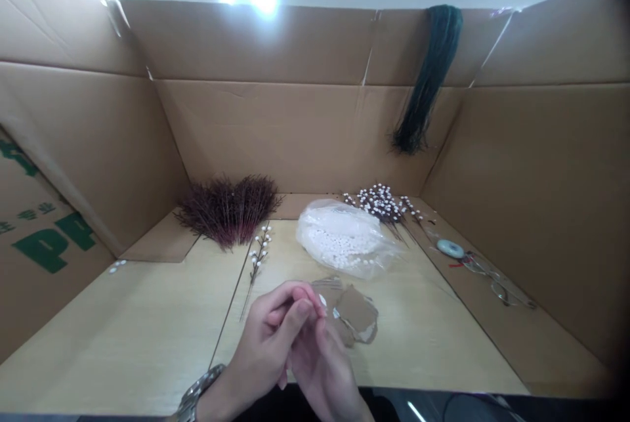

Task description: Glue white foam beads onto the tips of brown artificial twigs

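Observation:
My left hand [275, 330], with a metal-banded watch [199, 392] on its wrist, is closed, thumb pressed toward bent fingers. My right hand [322, 363] is closed against it, and the fingertips of both meet. A small white spot [323, 301] shows at the fingertips; whether it is held or lies behind them I cannot tell. Just beyond the hands lie torn cardboard pieces [359, 314] with white smears. To the left lies a brown twig with white berries [259, 254]. A clear plastic bag of small white balls [339, 245] rests farther back.
Dark reddish-brown bare stems [231, 209] are heaped at the back left, and white-berried stems [381, 202] at the back right. Dark green strands [433, 74] hang over the cardboard wall [275, 126]. On the right are a pale round object [450, 249] and eyeglasses [499, 287]. White discs [117, 266] lie left.

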Demonstrator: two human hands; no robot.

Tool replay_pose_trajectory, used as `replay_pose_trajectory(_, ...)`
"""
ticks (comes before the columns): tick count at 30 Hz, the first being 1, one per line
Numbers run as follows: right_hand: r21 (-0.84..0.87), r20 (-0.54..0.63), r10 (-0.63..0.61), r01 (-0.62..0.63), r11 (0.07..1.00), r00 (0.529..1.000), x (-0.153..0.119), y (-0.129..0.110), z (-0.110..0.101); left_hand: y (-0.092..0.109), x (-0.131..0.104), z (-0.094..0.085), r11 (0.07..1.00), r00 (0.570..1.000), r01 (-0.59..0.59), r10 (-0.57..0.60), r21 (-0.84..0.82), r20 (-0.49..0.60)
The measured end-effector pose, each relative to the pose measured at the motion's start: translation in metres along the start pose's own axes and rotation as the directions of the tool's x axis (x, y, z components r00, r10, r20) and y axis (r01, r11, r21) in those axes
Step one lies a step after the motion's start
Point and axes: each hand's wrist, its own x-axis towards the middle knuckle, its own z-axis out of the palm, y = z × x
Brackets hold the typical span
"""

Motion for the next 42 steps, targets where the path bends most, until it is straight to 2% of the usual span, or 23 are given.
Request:
replay_pose_trajectory(3, 0.02, 0.031, -0.006, 0.006, 1.0, 0.999, -0.007, 0.005, -0.002, 0.004, -0.006, 0.006, 0.996, 0.997, -0.083, 0.083, 0.026, 0.0)
replay_pose_trajectory(7, -0.026, 0.058, -0.049, 0.051, 0.998, 0.997, -0.015, 0.006, -0.014, 0.0, -0.013, 0.013, 1.0, 0.999, -0.004, 0.005, -0.021, 0.047)
replay_pose_trajectory(11, -0.112, 0.041, -0.085, 0.09, 0.99, 0.995, -0.019, 0.004, -0.019, 0.0, -0.015, 0.018, 0.999, 1.0, 0.007, -0.007, -0.053, 0.014)
replay_pose_trajectory(18, -0.098, 0.107, 0.018, -0.007, 0.995, 0.994, -0.024, -0.006, -0.016, 0.008, -0.018, 0.016, 0.999, 0.997, 0.005, -0.002, -0.039, 0.072)
replay_pose_trajectory(23, -0.043, 0.155, -0.018, 0.025, 0.999, 0.988, -0.018, -0.003, -0.028, 0.005, -0.012, 0.018, 0.999, 1.0, 0.015, -0.014, -0.029, 0.021)
replay_pose_trajectory(29, -0.127, 0.072, 0.066, -0.056, 0.99, 0.995, -0.013, 0.0, -0.037, -0.004, 0.0, 0.017, 0.998, 0.999, 0.016, -0.019, -0.068, -0.033)
replay_pose_trajectory(34, -0.128, 0.104, 0.047, -0.034, 0.991, 0.993, -0.008, 0.004, -0.044, -0.008, 0.005, 0.011, 0.995, 0.998, 0.05, -0.052, -0.083, -0.025)
replay_pose_trajectory(42, -0.14, -0.054, 0.079, -0.086, 0.986, 0.995, -0.011, 0.022, -0.057, -0.022, 0.005, 0.005, 0.995, 1.0, -0.008, 0.005, -0.104, -0.026)
